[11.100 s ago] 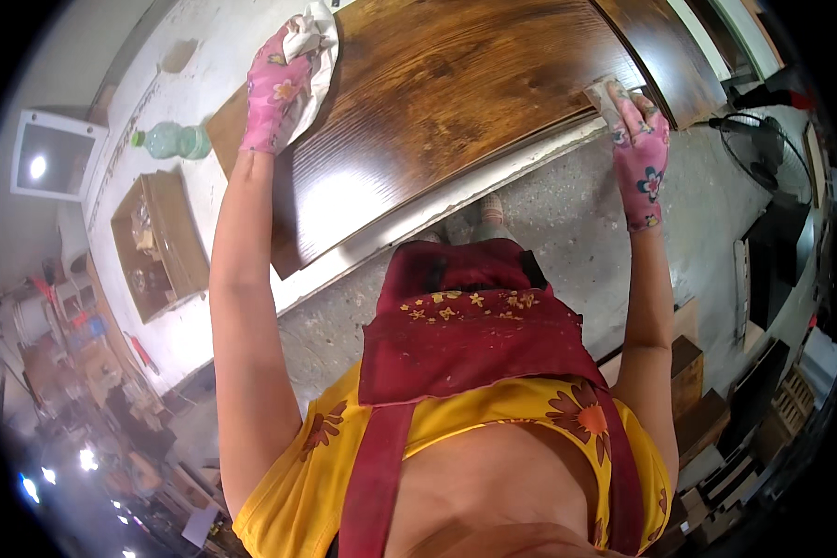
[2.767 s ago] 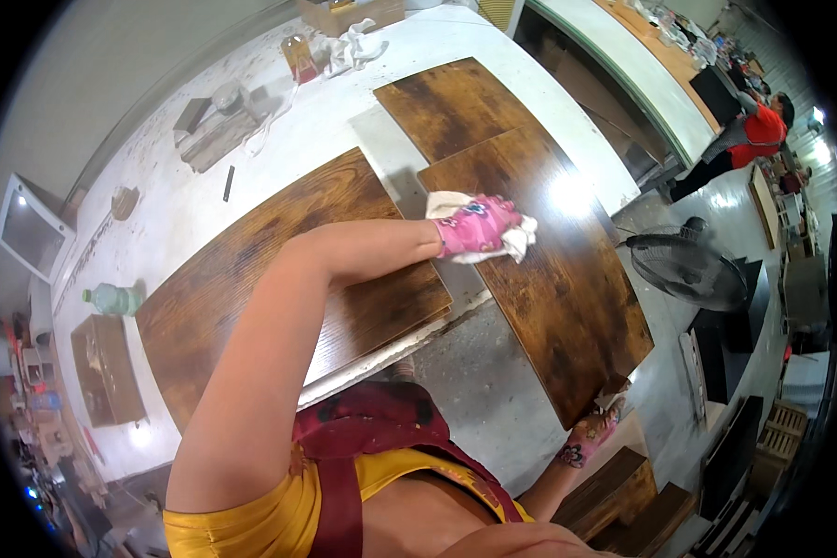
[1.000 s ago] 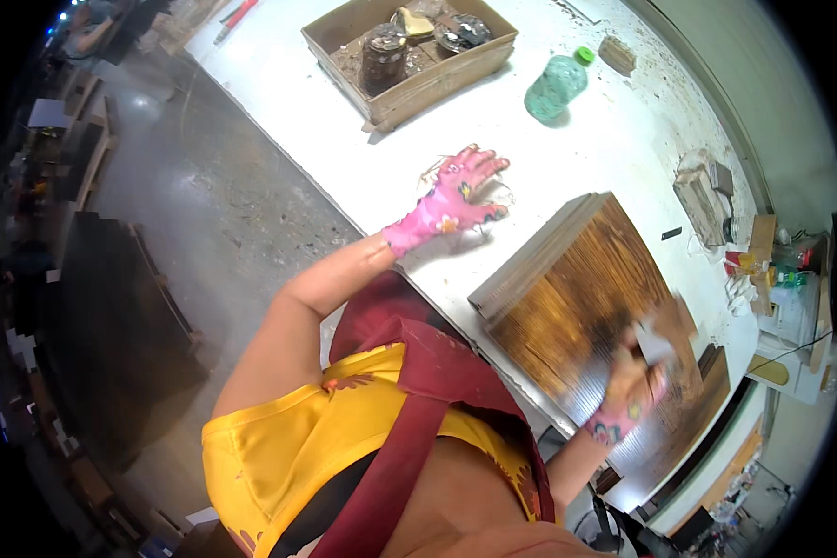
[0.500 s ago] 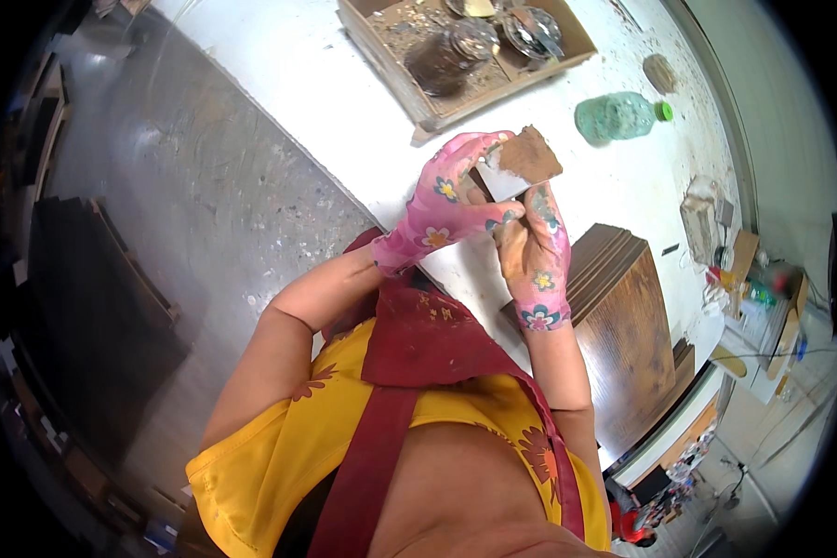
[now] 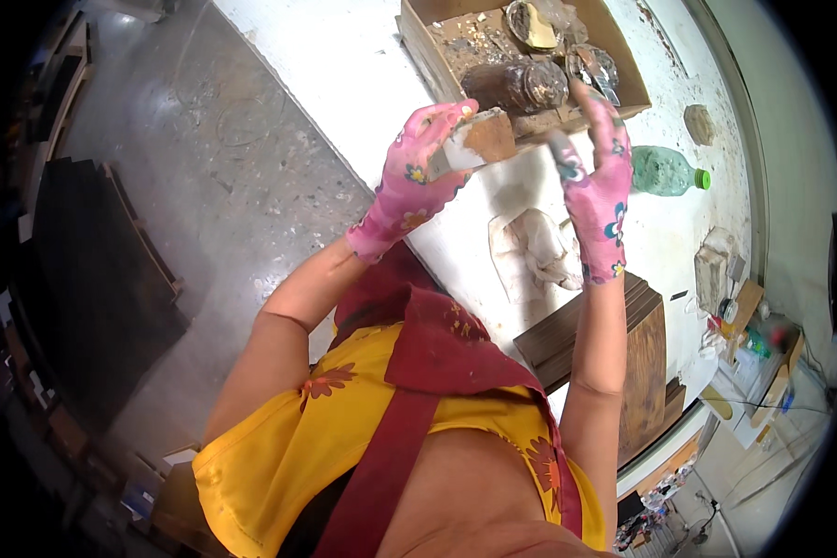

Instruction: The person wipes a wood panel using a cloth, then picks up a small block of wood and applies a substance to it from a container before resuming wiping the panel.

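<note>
Nearest, the dark red apron [image 5: 460,344] meets the edge of the white bench [image 5: 465,256], and beside it the right forearm [image 5: 600,363] crosses in front of a stack of brown wood-grain boards [image 5: 644,372], hiding part of it. Just beyond the boards a crumpled white cloth [image 5: 533,251] lies on the bench, its right edge close by the right wrist. The left grip [image 5: 417,177], in a pink flowered glove, pinches a small flat brown-and-white piece [image 5: 489,136] between thumb and fingers, holding it in front of the near side of a cardboard box [image 5: 418,51] and covering part of that wall. The right grip [image 5: 603,177] is spread, holding nothing, thumb apart from the raised fingers; these overlap the box's near right corner, and whether they touch it I cannot tell. Inside the box are a brown-smeared jar [image 5: 511,86], a soiled open container [image 5: 592,70] and, farther back, a round container [image 5: 533,25] with a yellowish piece in it. Right of the right grip is a green bottle [image 5: 660,171] with a bright green cap; beyond it sits a brownish lump [image 5: 699,125].
</note>
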A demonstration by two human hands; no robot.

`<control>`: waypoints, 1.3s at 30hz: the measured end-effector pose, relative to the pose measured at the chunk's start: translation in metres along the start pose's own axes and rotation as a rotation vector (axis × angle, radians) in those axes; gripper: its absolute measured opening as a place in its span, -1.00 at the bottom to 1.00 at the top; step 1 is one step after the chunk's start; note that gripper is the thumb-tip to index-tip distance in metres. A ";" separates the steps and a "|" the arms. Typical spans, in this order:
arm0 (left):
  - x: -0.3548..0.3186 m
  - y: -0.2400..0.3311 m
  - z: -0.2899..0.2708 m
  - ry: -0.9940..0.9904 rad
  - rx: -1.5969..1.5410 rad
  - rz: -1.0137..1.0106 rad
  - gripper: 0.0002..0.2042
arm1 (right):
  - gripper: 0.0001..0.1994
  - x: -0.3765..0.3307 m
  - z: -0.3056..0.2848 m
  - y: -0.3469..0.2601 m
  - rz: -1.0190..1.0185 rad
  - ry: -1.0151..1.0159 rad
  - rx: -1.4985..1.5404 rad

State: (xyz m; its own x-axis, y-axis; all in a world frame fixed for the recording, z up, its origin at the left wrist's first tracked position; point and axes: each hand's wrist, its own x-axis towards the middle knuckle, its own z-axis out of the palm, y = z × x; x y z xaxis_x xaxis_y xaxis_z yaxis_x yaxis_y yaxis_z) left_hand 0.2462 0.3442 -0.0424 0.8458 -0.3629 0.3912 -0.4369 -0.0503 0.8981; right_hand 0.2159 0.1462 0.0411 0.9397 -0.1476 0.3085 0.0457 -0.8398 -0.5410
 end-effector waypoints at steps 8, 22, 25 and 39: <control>0.004 -0.007 -0.013 -0.049 0.095 0.072 -0.37 | -0.80 0.013 0.011 -0.011 -0.273 -0.221 -0.122; 0.007 -0.010 -0.048 -0.267 -0.041 -0.053 -0.31 | -0.83 -0.020 0.018 0.010 -0.046 -0.069 -0.181; 0.004 -0.025 -0.073 -0.210 -0.025 -0.147 -0.28 | -0.81 -0.029 0.006 0.008 0.279 -0.200 0.290; 0.017 -0.010 -0.065 -0.052 -0.105 -0.274 -0.39 | -0.26 0.044 0.042 0.031 0.046 -0.191 -0.261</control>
State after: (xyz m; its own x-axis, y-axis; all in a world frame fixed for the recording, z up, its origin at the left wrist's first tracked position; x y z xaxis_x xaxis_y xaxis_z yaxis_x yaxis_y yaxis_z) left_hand 0.2846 0.3991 -0.0313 0.9100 -0.3959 0.1228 -0.1582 -0.0577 0.9857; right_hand 0.2724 0.1354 0.0049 0.9865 -0.1082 0.1225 -0.0632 -0.9437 -0.3247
